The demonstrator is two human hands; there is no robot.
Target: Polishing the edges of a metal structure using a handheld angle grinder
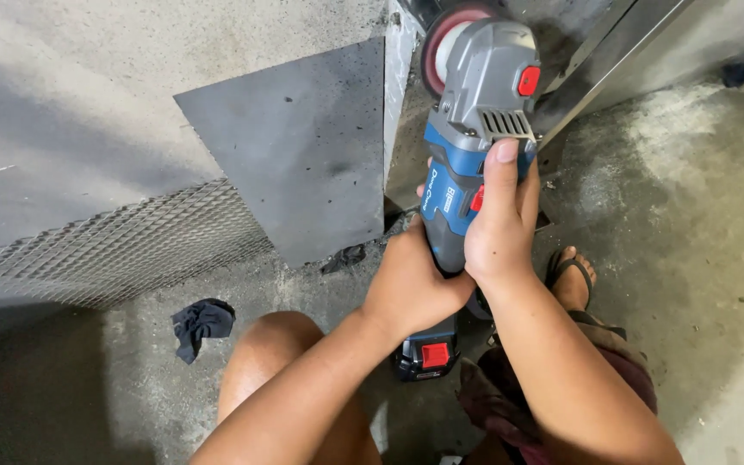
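A: Where's the grinder (472, 129) sitting?

B: Off the floor, held out in front of the person's knees, disc end up against the vertical edge of the metal panel (303, 146). Battery end (426, 353) points back toward the person.

A: Grip?

B: Two-handed. Right hand (501, 228) is wrapped round the blue body, thumb laid forward along the top near the grey head, probably to steady the nose. Left hand (411, 284) is clenched round the rear of the handle, just above the battery. Both closed firmly on the tool, likely for control against kickback.

A: Disc?

B: Reddish disc (445, 43) faces the panel edge. Whether it touches, can't tell.

A: Anything nearby?

B: Mesh sheet (114, 250) along the panel's lower left, dark rag (202, 323) on the concrete floor (699, 258) by the left knee, sandalled foot (572, 280) under the right forearm.
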